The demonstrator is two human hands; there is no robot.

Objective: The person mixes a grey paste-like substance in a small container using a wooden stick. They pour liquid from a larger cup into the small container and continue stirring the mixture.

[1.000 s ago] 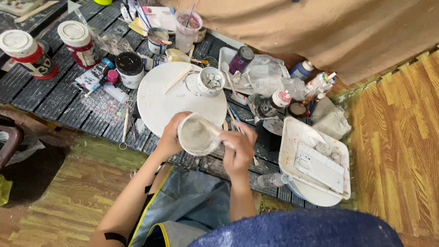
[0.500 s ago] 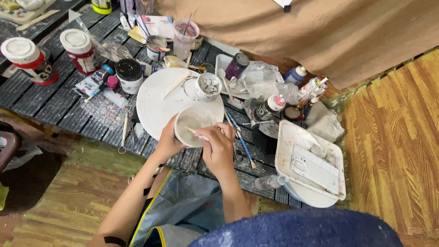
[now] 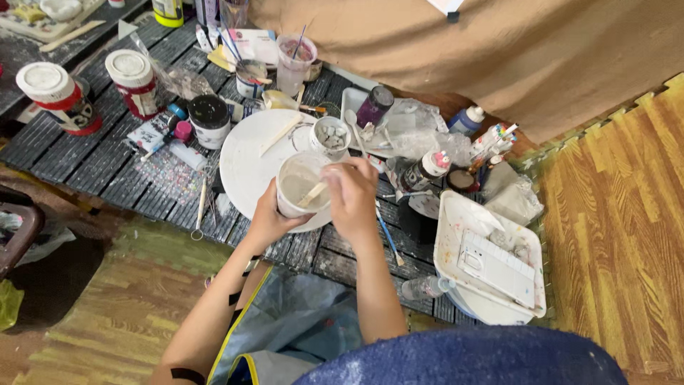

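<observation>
Dark slats make up the low table [image 3: 85, 153], and it sits on a wood floor [image 3: 613, 214] with a tan cloth [image 3: 456, 57] hanging at the far side.

Nearest is a blue lap [image 3: 463, 360] dusted with white, and a grey plastic sheet [image 3: 306, 321] lies just left of it. Two bare arms reach out from there.

The left hand [image 3: 267, 221] is wrapped around the side of a white cup [image 3: 303, 187] and holds it up. The cup is over the near edge of a big white plate [image 3: 260, 160]. It has pale grey stuff inside.

The right hand [image 3: 350, 198] is closed around a flat wood stick [image 3: 313, 194]. The tip of the stick is down inside the cup.

A thin blue brush [image 3: 388, 242] lies on the table just right of that hand. Further right, a white tray [image 3: 456, 228] holds a small white box [image 3: 495, 267], and a clear bottle [image 3: 424, 286] lies near its left side.

A little farther, a small tub [image 3: 330, 137] with grey lumps sits at the far edge of the plate. A black-lid jar [image 3: 209, 120] stands left of the plate.

Far left, two red and white cans [image 3: 132, 82] stand near each other. At the far side, a clear cup [image 3: 296, 63] has sticks in it. A purple bottle [image 3: 373, 107] stands to its right.
</observation>
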